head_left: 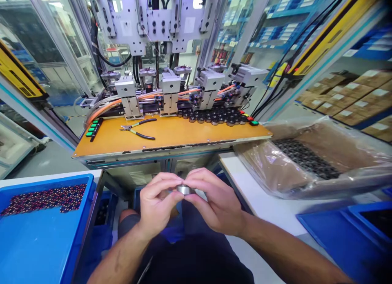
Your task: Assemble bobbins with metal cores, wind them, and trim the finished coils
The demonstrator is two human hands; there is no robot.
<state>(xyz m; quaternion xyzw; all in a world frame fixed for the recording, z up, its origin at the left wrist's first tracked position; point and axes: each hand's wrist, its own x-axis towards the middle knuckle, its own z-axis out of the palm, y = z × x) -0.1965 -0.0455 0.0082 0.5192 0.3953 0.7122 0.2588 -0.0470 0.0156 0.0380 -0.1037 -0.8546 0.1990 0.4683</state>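
In the head view, the left hand (161,202) and right hand (216,200) pinch a small round metal part (184,189) between thumbs and fingertips, in front of the orange-topped workbench (177,133), where pliers (130,128) lie right of a black marker (96,130); a blue tray (36,243) of small parts (50,197) sits at left

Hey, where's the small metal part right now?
In the head view, the small metal part is near the middle, held between the left hand and the right hand, lower in the picture than the orange bench top.
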